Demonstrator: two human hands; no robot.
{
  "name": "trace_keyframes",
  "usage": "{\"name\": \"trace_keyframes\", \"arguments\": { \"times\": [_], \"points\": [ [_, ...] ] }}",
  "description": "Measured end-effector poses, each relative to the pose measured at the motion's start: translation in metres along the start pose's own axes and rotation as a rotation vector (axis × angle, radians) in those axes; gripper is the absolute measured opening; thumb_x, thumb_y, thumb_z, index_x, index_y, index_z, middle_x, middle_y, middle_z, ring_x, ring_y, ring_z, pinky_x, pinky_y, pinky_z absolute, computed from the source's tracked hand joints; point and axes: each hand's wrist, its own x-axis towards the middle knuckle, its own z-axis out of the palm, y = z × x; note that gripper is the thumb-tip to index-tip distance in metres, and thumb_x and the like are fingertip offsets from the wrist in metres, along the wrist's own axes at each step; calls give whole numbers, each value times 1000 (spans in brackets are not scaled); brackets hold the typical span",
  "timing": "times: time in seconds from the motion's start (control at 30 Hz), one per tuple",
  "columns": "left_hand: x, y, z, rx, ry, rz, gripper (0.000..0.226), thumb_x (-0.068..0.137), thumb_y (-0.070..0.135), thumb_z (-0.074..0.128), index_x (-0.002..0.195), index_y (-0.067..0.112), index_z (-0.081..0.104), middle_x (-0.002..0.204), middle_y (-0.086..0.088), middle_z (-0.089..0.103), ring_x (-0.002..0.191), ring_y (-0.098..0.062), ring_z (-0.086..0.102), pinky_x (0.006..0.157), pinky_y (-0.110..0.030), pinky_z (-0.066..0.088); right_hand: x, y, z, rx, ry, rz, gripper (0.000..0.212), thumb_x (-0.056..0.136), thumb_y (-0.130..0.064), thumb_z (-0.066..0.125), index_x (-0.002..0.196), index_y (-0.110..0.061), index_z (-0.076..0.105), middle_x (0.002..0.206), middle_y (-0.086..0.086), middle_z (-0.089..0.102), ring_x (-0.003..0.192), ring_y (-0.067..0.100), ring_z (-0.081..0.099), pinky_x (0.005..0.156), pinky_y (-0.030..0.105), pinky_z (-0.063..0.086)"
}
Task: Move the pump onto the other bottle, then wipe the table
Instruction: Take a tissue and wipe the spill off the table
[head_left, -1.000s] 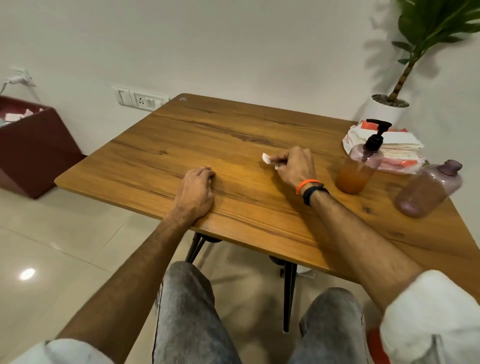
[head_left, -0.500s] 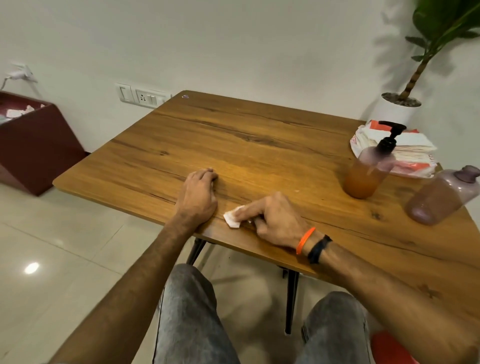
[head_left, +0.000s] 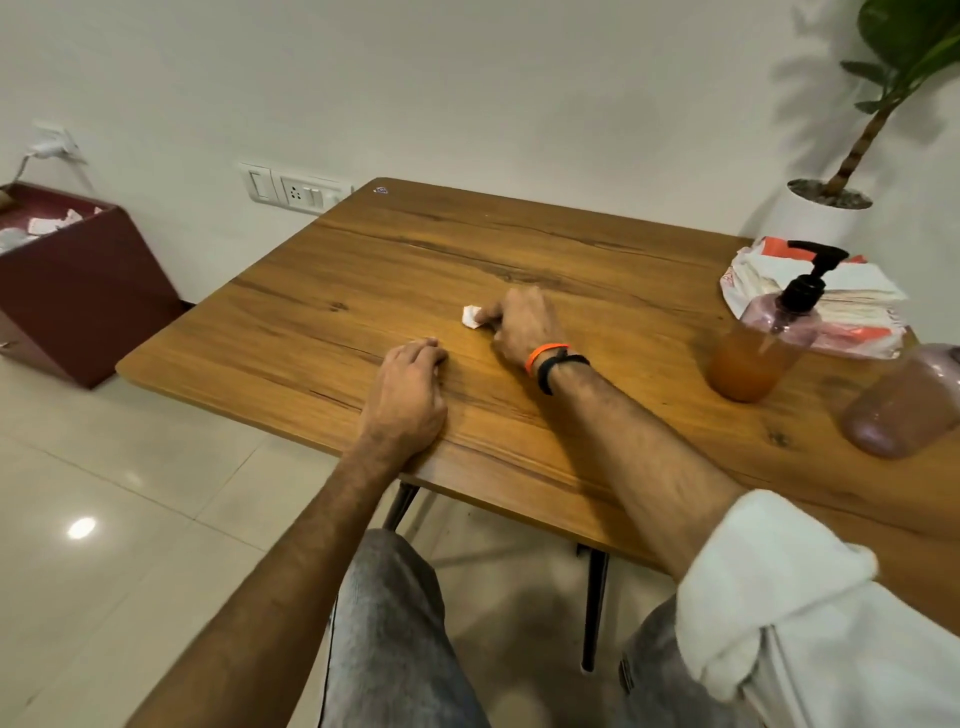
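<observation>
My right hand (head_left: 522, 325) presses a small white tissue (head_left: 471, 317) flat against the wooden table (head_left: 597, 291), near its middle. My left hand (head_left: 408, 397) rests on the table's near edge, fingers curled, holding nothing. At the right stands a clear bottle with orange liquid (head_left: 753, 358), and the black pump (head_left: 810, 280) sits on its neck. A second, pinkish bottle (head_left: 904, 405) with a plain cap stands further right, partly cut off by the frame edge.
A stack of white and orange packets (head_left: 841, 306) lies behind the bottles. A potted plant (head_left: 831, 208) stands at the far right corner. On the floor at the left is a dark red bin (head_left: 78, 291) holding crumpled paper. My knees are below the table's edge.
My right hand slid the tissue back from the near edge toward the table's middle, after pulling it near half a second before. The left hand stayed put.
</observation>
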Motion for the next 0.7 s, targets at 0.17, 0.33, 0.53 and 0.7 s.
{"name": "trace_keyframes", "arguments": {
  "times": [0.17,0.33,0.53,0.7],
  "points": [
    [-2,2,0,12,16,6,40,98,14,45,136,7,54,148,-11,47,137,-26,38,117,-38,27,-65,-10,-12,39,-122,-278,44,80,-1,57,110,-28,73,110,-3,72,106,15,66,96,28,50],
    [-2,3,1,12,13,5,41,99,16,43,139,9,52,151,-9,45,139,-25,36,119,-40,27,-90,37,-47,160,-101,-164,39,78,4,61,101,-24,77,105,-6,74,101,5,67,93,20,51],
    [-1,2,0,13,7,3,40,100,17,43,138,9,52,149,-9,47,138,-25,37,118,-40,28,-65,98,-65,33,136,255,38,85,-1,61,109,-26,74,110,7,73,100,22,67,96,28,51],
    [-3,5,-1,23,-2,-3,40,100,16,43,139,9,51,149,-10,46,139,-25,37,118,-40,26,-104,73,-57,13,68,134,42,82,-3,57,109,-30,75,109,0,74,103,18,67,96,27,50]
  ]
}}
